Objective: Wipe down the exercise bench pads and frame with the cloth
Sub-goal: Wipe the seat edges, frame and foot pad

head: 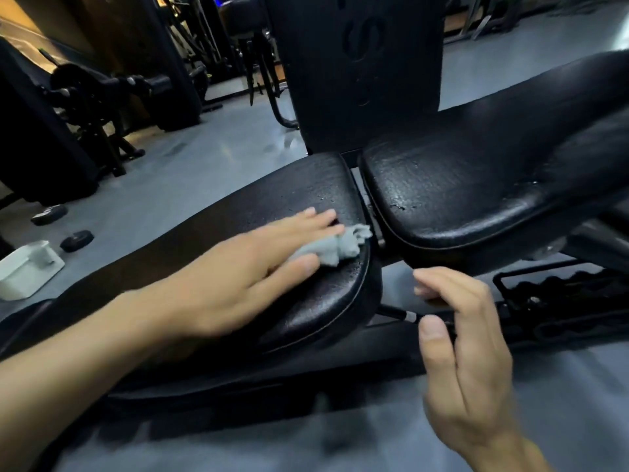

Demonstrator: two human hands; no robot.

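A black exercise bench runs across the view in two pads: the left pad (306, 189) and the right pad (476, 185), with a narrow gap between them. My left hand (245, 267) lies flat on the left pad's end and presses a bunched grey cloth (335, 247) against it with straight fingers. My right hand (466, 342) hovers in front of the bench, below the gap, its fingers loosely curled and holding nothing. Under the pads the black frame (561, 311) shows a toothed adjustment rail and a thin bar.
A tall black upright panel (357, 73) stands right behind the gap. On the grey floor at the left lie a white tray (27, 270) and two small black weight plates (76, 240). Dark gym machines (95, 97) fill the back left.
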